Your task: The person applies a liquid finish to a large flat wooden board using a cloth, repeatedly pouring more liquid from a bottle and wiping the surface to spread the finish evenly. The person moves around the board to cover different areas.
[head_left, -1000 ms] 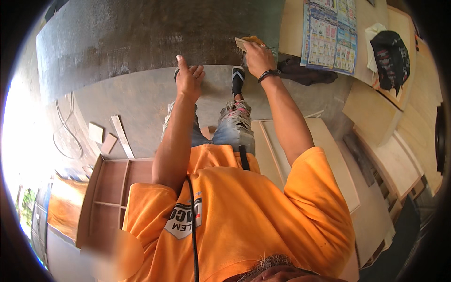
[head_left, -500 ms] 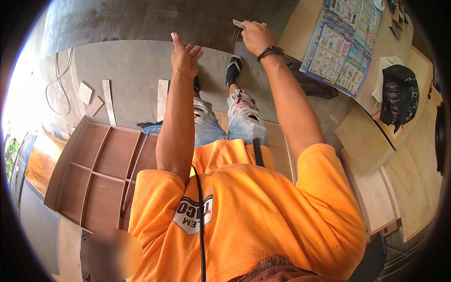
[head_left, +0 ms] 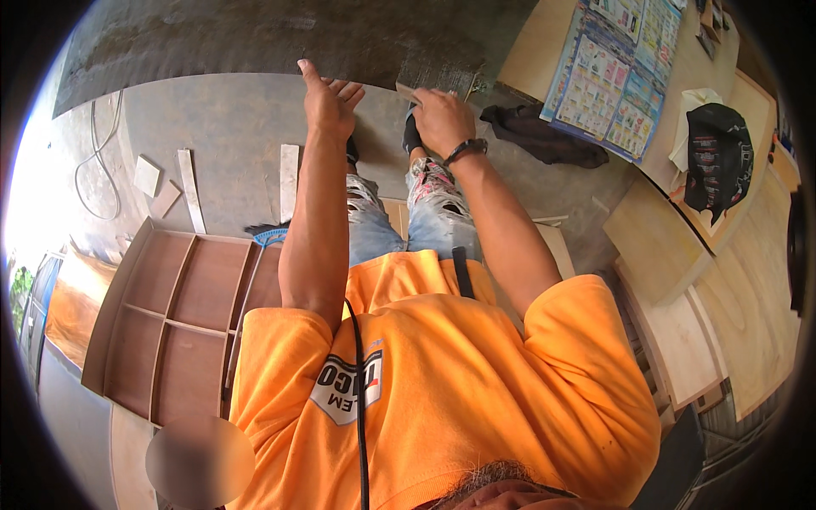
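A large dark brown-black sheet (head_left: pixel 221 38) spans the top of the view, its surface streaked. My left hand (head_left: pixel 331 106) is at the sheet's near edge, thumb raised and fingers apart; whether it touches the edge I cannot tell. My right hand (head_left: pixel 444 123) is closed around a thin, flat tan piece, like a small spreader (head_left: pixel 408 91). That piece points left at the sheet's near edge, right of my left hand. The fingers beneath it are partly hidden.
A compartmented brown wooden frame (head_left: pixel 200 272) lies at left, beside a blue broom (head_left: pixel 270 237). Wood strips (head_left: pixel 290 183) and a looped cable (head_left: pixel 95 166) lie on the floor. At right are a colourful printed sheet (head_left: pixel 608 81), dark cloth (head_left: pixel 544 136), a black bag (head_left: pixel 721 161) and plywood panels (head_left: pixel 748 297).
My right hand has come down toward me and slightly left with the tan piece, off the dark sheet's middle to its near edge. My left hand has barely shifted.
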`<action>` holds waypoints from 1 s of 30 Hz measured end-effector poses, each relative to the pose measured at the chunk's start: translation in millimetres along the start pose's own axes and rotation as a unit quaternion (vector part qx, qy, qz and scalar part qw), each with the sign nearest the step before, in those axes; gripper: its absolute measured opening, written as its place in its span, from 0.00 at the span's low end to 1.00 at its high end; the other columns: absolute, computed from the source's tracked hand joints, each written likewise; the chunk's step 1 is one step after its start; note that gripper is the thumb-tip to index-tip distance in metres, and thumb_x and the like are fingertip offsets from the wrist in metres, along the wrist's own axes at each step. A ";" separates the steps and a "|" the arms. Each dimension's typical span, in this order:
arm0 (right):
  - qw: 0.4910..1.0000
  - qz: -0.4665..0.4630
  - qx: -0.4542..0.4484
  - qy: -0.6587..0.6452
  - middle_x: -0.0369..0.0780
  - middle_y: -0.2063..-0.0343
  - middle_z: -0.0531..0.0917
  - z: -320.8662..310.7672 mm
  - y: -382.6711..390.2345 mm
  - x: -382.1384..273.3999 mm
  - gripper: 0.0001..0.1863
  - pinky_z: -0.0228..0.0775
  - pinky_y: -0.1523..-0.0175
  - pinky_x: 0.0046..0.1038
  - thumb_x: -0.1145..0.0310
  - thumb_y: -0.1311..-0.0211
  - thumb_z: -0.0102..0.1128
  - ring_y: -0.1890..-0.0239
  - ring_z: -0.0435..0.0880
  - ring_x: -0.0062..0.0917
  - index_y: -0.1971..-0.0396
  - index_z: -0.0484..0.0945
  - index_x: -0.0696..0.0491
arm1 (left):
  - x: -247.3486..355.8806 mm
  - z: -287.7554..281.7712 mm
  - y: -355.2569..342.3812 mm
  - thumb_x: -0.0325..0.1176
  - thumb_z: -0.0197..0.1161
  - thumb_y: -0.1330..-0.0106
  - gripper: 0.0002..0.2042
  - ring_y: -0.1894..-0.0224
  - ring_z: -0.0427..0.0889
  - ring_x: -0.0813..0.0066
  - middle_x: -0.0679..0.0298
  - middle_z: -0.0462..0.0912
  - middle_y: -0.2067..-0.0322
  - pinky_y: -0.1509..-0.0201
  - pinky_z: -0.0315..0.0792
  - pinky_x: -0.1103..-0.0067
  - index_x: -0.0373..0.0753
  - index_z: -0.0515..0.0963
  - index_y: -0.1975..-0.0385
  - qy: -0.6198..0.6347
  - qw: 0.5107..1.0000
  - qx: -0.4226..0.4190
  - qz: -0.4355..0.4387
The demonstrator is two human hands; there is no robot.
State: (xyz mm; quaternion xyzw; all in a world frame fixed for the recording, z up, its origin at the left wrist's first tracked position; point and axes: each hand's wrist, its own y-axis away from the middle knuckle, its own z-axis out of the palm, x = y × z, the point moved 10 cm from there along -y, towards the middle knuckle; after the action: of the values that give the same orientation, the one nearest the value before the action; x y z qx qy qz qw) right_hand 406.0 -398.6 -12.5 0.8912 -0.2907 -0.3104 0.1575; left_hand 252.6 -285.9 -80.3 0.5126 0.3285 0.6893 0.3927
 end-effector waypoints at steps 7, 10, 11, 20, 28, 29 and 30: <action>0.974 0.042 0.038 -0.221 0.50 0.63 0.82 -52.5 37.3 30.8 0.17 0.72 0.54 0.37 0.64 0.43 0.51 0.59 0.81 0.46 0.57 0.79 0.53 | 2.5 7.5 11.1 0.66 0.39 0.34 0.50 0.37 0.60 0.36 0.31 0.44 0.35 0.36 0.64 0.58 0.20 0.33 0.35 0.000 1.000 -0.013 0.002; 0.954 0.068 0.046 -0.289 0.51 0.61 0.82 -117.1 28.6 37.5 0.18 0.72 0.53 0.35 0.63 0.42 0.51 0.57 0.81 0.45 0.56 0.78 0.56 | -7.8 2.4 14.0 0.66 0.39 0.34 0.50 0.39 0.64 0.38 0.32 0.48 0.36 0.37 0.66 0.59 0.20 0.35 0.35 -0.001 1.000 -0.020 -0.004; 0.966 0.054 0.086 -0.238 0.51 0.61 0.82 -136.5 21.3 41.2 0.17 0.72 0.53 0.34 0.64 0.42 0.51 0.57 0.81 0.44 0.56 0.78 0.56 | -15.0 7.0 14.2 0.66 0.40 0.34 0.49 0.39 0.65 0.38 0.32 0.49 0.36 0.38 0.67 0.59 0.20 0.35 0.35 0.004 0.999 -0.031 -0.014; 0.978 -0.125 0.129 0.102 0.45 0.65 0.81 -58.9 -36.5 25.7 0.09 0.72 0.56 0.44 0.69 0.44 0.53 0.61 0.80 0.45 0.62 0.74 0.52 | -51.0 38.9 27.4 0.65 0.45 0.35 0.50 0.40 0.66 0.41 0.33 0.48 0.36 0.38 0.67 0.61 0.22 0.35 0.35 -0.012 0.999 -0.036 -0.021; 0.986 -0.080 0.093 0.110 0.40 0.61 0.81 -87.7 -77.8 66.5 0.13 0.72 0.55 0.44 0.65 0.40 0.50 0.57 0.80 0.41 0.56 0.76 0.45 | -48.9 43.1 39.2 0.65 0.45 0.35 0.50 0.41 0.68 0.41 0.32 0.44 0.35 0.39 0.67 0.61 0.23 0.33 0.34 -0.002 0.998 -0.054 -0.019; 0.984 -0.107 0.081 0.114 0.39 0.60 0.81 -81.9 -78.1 58.0 0.13 0.72 0.54 0.43 0.65 0.40 0.49 0.56 0.79 0.40 0.55 0.76 0.44 | -50.7 40.3 39.0 0.65 0.45 0.35 0.50 0.41 0.68 0.41 0.32 0.44 0.35 0.39 0.67 0.61 0.23 0.33 0.34 -0.003 0.999 -0.042 -0.020; 0.980 -0.133 0.064 0.130 0.38 0.60 0.81 -75.4 -77.8 50.0 0.13 0.71 0.53 0.42 0.65 0.39 0.50 0.56 0.79 0.39 0.55 0.77 0.44 | -50.9 40.8 37.6 0.65 0.45 0.35 0.50 0.42 0.68 0.41 0.32 0.44 0.35 0.39 0.67 0.61 0.23 0.33 0.34 -0.006 0.999 -0.047 -0.017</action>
State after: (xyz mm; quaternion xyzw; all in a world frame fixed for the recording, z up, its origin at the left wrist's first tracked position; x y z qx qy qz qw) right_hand 519.2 -361.0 -14.3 0.9630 -0.1656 -0.1908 0.0940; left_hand 292.8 -346.4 -60.3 0.4919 0.3023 0.6942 0.4299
